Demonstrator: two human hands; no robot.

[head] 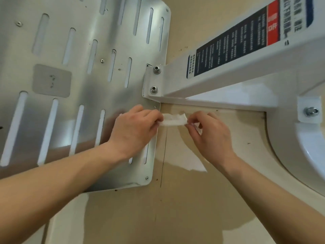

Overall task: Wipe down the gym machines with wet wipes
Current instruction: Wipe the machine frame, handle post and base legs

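Forearms [52, 194] extended; hands [135, 127] pinch wipe [174, 120] ends

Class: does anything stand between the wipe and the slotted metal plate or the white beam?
Nothing visible does. The left hand and right hand pinch the wipe at the right edge of the plate, just below the beam, with no object between.

Beige floor [175, 208] with slotted metal plate [84, 85] and white machine frame [228, 81]
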